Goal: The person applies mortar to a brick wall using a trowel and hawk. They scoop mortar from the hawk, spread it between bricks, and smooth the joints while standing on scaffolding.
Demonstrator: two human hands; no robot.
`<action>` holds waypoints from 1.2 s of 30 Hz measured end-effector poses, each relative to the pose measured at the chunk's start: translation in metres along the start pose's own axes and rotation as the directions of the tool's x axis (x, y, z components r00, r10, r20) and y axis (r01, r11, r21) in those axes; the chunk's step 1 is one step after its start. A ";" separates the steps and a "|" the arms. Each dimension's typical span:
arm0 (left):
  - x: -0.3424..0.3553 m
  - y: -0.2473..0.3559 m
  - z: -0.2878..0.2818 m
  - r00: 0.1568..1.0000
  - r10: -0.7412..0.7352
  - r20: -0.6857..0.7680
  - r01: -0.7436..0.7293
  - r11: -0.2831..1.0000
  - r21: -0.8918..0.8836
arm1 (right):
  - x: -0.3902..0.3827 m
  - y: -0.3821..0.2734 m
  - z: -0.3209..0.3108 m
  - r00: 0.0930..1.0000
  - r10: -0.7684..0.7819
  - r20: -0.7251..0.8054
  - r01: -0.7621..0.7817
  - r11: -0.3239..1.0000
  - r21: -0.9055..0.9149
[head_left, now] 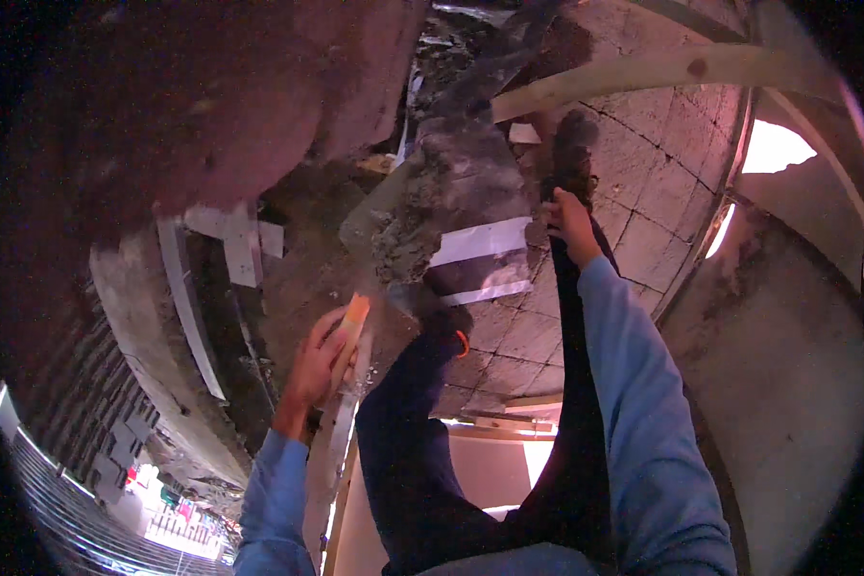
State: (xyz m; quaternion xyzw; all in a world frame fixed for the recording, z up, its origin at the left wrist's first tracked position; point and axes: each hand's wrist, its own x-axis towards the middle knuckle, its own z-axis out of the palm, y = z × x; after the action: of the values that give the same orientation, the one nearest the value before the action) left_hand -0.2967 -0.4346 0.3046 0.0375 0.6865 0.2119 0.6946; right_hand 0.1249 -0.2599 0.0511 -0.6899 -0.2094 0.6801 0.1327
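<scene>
My left hand (pixel 319 363) is closed around a short, light wooden piece with an orange end (pixel 351 331); the rest of it is hidden in my palm. A narrow pale ledge (pixel 341 422) runs beneath that hand. My right hand (pixel 574 228) is beside my dark right trouser leg (pixel 574 317), near the dark shoe, with its fingers curled in. What those fingers hold, if anything, cannot be made out. Between my hands lies a grey, mortar-smeared sheet or bag (pixel 475 182) with white bands, and a crumbly heap of mortar (pixel 398 240) sits at its left side.
A rough, dark wall mass (pixel 259 106) fills the upper left. Curved-looking timber (pixel 634 77) crosses the upper right above block masonry (pixel 677 134). At left are pale boards (pixel 192 307) beside a dark gap. A grey panel (pixel 778 374) stands at right.
</scene>
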 end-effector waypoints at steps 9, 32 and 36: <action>-0.054 -0.075 -0.086 0.946 0.012 -0.324 -0.020 1.000 -0.021 | -0.036 0.051 0.070 0.974 -0.202 0.104 0.210 0.975 -0.071; 0.127 0.250 -0.325 0.774 0.396 -0.493 -0.443 0.896 0.025 | -0.197 0.057 0.126 0.977 -0.107 0.186 0.111 0.994 -0.010; 0.143 0.262 -0.323 0.750 0.413 -0.516 -0.426 0.899 0.101 | -0.197 0.063 0.116 0.979 -0.129 0.159 0.130 0.991 0.003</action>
State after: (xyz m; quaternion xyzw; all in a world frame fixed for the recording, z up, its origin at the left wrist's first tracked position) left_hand -0.6784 -0.2248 0.2426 0.1229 0.8210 0.3721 0.4153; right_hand 0.0191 -0.4198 0.1909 -0.6187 -0.2664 0.7221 0.1571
